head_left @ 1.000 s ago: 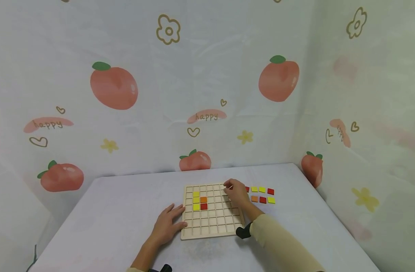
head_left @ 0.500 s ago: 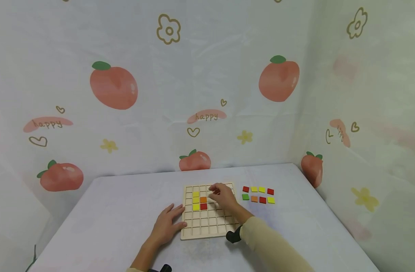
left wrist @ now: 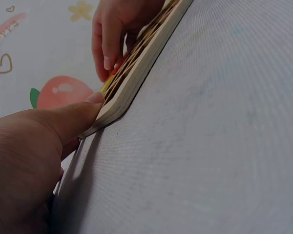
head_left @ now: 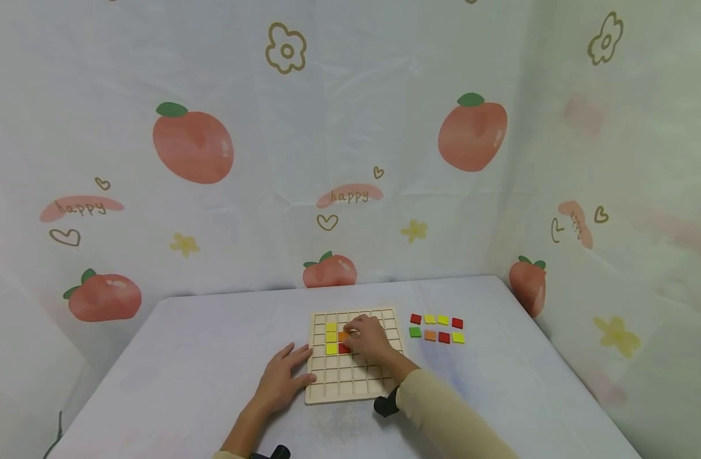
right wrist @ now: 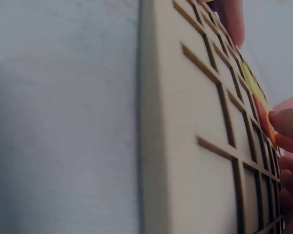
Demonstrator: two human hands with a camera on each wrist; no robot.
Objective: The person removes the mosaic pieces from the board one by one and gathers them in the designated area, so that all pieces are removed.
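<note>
A pale wooden grid board (head_left: 341,373) lies on the table. On its left part sit several yellow tiles (head_left: 331,337) in a column, with an orange tile (head_left: 342,336) and a red tile (head_left: 342,349) beside them. My right hand (head_left: 370,341) is over the board, its thumb and fingertips at the orange and red tiles. In the right wrist view the thumb (right wrist: 285,122) touches or nearly touches these tiles; whether it pinches one is hidden. My left hand (head_left: 278,380) rests at the board's left edge, fingers spread, thumb (left wrist: 80,114) against the rim.
Two rows of loose tiles lie right of the board, among them a green tile (head_left: 415,332), an orange tile (head_left: 430,335) and a red tile (head_left: 457,322). Printed fabric walls (head_left: 407,255) stand behind and to the right of the white table (head_left: 224,331).
My right hand has moved left across the board, from its right side to the orange and red tiles, and lowered there. The left hand and the board have stayed put.
</note>
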